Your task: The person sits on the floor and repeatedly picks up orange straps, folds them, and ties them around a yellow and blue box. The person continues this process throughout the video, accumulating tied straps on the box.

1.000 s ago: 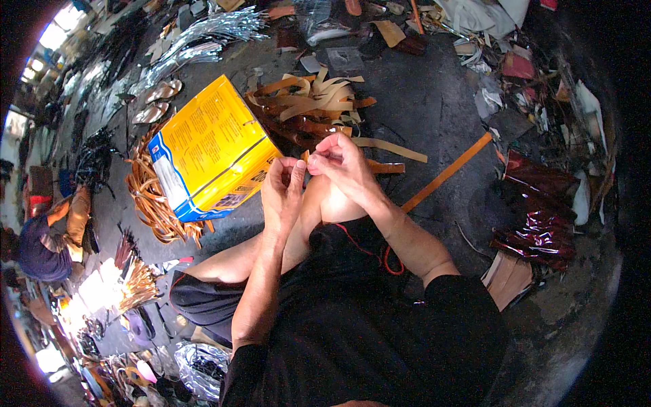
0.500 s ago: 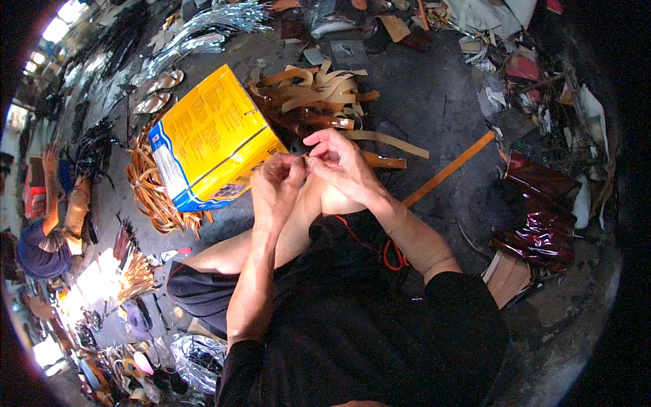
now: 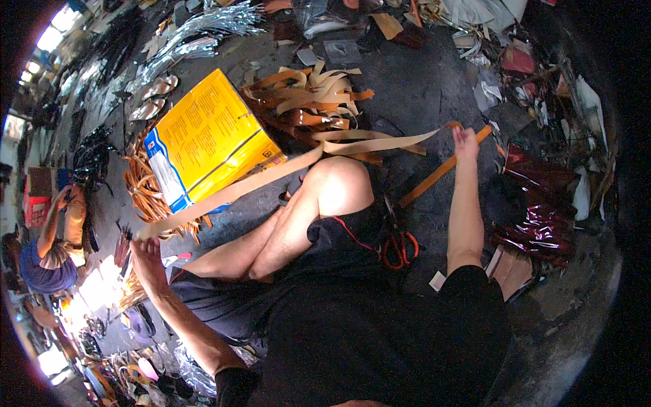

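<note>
My arms are spread wide. On the left, my left hand [image 3: 147, 261] is closed on the end of a long tan leather-like strip [image 3: 237, 191], which runs up past the yellow box to above my knee. My right hand [image 3: 465, 141], out to the right, pinches the end of another tan length [image 3: 386, 144]. The two lengths meet above my knee; whether they are one piece or two I cannot tell. Just beyond lies a pile of brown and tan strips [image 3: 319, 98]. A yellow and blue box [image 3: 210, 136] stands left of it.
Scissors with orange-red handles [image 3: 399, 249] lie by my right thigh. An orange-brown strip [image 3: 434, 176] rests below my right hand. Dark red glossy sheets [image 3: 536, 217] and scraps lie at the right. Another person [image 3: 47, 261] sits at the far left.
My hands, together in front of the box before, have moved far apart to left and right. A long tan strip now stretches between them, and the scissors are more visible.
</note>
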